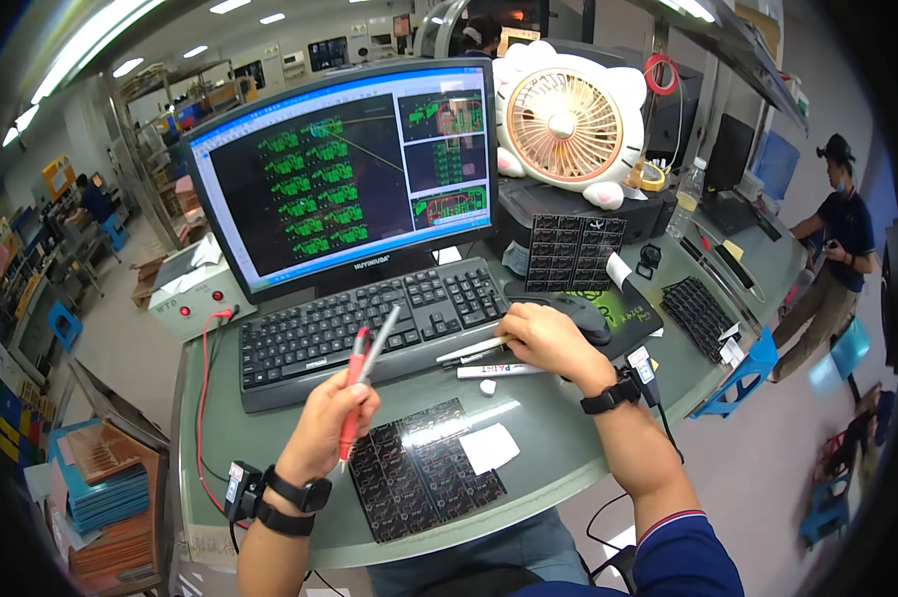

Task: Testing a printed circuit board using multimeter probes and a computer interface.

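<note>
My left hand [342, 410] is closed around a red pen-like probe [349, 438], its thin tip pointing down, and a slim grey metal tool [380, 343] whose kind I cannot make out. Just below it, a black printed circuit board panel [399, 488] lies flat on the desk, with a small white paper [490, 449] over its right part. To the right, my right hand [548, 343] pinches the end of a white pen-like stick [469, 350] in front of the keyboard. Beneath that hand lie a dark pen and a white paint marker [499, 371], near a small white cap [488, 387].
Behind my hands are a black keyboard [369, 323], a monitor [340, 179] and a mouse [580, 316]. A board panel [573, 254] stands upright near a white fan [568, 124]. More dark boards [700, 316] lie at right. A red cable [205, 388] runs from a box [192, 303]. Another person [837, 229] stands at right.
</note>
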The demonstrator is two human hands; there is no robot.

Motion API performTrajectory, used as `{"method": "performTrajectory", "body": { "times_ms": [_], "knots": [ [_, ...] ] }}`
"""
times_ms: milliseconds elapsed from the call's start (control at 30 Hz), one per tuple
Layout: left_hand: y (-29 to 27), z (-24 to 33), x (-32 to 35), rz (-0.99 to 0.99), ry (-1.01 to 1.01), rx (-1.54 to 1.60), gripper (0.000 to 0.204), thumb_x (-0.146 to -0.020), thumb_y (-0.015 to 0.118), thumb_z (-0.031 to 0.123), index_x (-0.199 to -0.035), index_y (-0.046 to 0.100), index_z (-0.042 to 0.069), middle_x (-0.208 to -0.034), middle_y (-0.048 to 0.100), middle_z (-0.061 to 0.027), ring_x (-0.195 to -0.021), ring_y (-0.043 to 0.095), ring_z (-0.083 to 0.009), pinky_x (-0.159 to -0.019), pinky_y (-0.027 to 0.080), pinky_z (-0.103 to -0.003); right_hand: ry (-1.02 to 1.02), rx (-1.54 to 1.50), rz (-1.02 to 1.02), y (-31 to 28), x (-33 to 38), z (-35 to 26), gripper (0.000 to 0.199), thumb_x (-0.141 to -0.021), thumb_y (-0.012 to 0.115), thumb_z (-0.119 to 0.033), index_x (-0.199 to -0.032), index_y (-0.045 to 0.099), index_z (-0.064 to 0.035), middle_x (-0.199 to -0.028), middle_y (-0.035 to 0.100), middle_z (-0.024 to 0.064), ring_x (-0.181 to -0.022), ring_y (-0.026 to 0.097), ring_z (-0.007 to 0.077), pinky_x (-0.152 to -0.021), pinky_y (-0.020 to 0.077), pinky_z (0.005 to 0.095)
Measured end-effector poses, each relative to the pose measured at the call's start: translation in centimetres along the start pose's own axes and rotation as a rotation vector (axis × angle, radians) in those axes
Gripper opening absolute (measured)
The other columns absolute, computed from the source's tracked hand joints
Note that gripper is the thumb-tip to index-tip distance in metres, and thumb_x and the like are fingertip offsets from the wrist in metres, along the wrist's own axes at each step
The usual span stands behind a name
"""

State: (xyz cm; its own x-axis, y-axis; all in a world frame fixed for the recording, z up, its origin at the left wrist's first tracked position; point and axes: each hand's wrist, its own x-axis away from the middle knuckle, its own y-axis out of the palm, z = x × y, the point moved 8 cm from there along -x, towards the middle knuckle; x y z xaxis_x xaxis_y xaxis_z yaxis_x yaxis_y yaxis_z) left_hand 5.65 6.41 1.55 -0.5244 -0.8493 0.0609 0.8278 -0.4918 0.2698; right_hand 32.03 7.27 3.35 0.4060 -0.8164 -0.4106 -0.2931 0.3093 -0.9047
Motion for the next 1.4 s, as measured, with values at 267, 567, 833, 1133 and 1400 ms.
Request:
{"method": "performTrajectory", "body": {
  "times_ms": [267,567,833,1133,1400],
  "knots": [
    [-1.5,-1.4,0.6,0.037,0.097,0.611,0.015,-0.095,0.053,0.024,-0.099,0.051,0.010,-0.071,0.048,0.0017,-0.052,0.034,-0.0069,-0.047,0.030,-0.023,0.115,-0.325,0.336,-3.6,0.1,1.2,0.023,-0.075,0.069,0.005,-0.090,0.054,-0.0037,-0.087,0.056,0.0077,-0.072,0.063,0.0214,-0.062,0.0503,0.0323],
    [-2.5,3.3,1.8,-0.125,0.394,0.869,0.009,-0.098,0.046,0.018,-0.093,0.044,0.010,-0.061,0.037,0.0033,-0.049,0.027,-0.0070,-0.048,0.025,-0.025,0.239,-0.319,0.358,-2.1,0.7,2.0,0.024,-0.078,0.073,-0.011,-0.085,0.051,-0.0056,-0.071,0.057,0.0075,-0.064,0.060,0.0240,-0.058,0.0466,0.0337],
    [-3.9,8.9,2.6,-0.216,0.639,0.785,0.021,-0.103,0.043,0.025,-0.089,0.047,0.010,-0.066,0.040,0.0023,-0.055,0.032,-0.0078,-0.053,0.028,-0.025,0.043,-0.748,0.087,-0.8,0.7,-3.2,0.025,-0.088,0.066,-0.014,-0.112,0.062,-0.0087,-0.088,0.070,0.0091,-0.072,0.068,0.0249,-0.068,0.0548,0.0312],
    [-4.5,4.8,0.8,-0.094,0.462,0.588,0.033,-0.102,0.043,0.035,-0.087,0.054,0.008,-0.081,0.051,-0.0043,-0.055,0.037,-0.0095,-0.052,0.032,-0.025,-0.492,-0.328,-0.260,0.8,5.0,-17.8,0.055,-0.075,0.072,-0.044,-0.116,0.055,-0.0122,-0.119,0.059,0.0056,-0.113,0.054,0.0237,-0.097,0.0379,0.0417],
    [-4.9,2.3,0.4,-0.102,0.351,0.456,0.047,-0.101,0.036,0.040,-0.086,0.060,0.003,-0.080,0.052,-0.0068,-0.052,0.033,-0.0092,-0.050,0.029,-0.026,-0.336,-0.341,-0.154,-1.2,-1.7,-14.2,0.038,-0.078,0.074,-0.040,-0.101,0.062,-0.0122,-0.088,0.064,0.0051,-0.088,0.061,0.0280,-0.083,0.0431,0.0396]
  ]
}}
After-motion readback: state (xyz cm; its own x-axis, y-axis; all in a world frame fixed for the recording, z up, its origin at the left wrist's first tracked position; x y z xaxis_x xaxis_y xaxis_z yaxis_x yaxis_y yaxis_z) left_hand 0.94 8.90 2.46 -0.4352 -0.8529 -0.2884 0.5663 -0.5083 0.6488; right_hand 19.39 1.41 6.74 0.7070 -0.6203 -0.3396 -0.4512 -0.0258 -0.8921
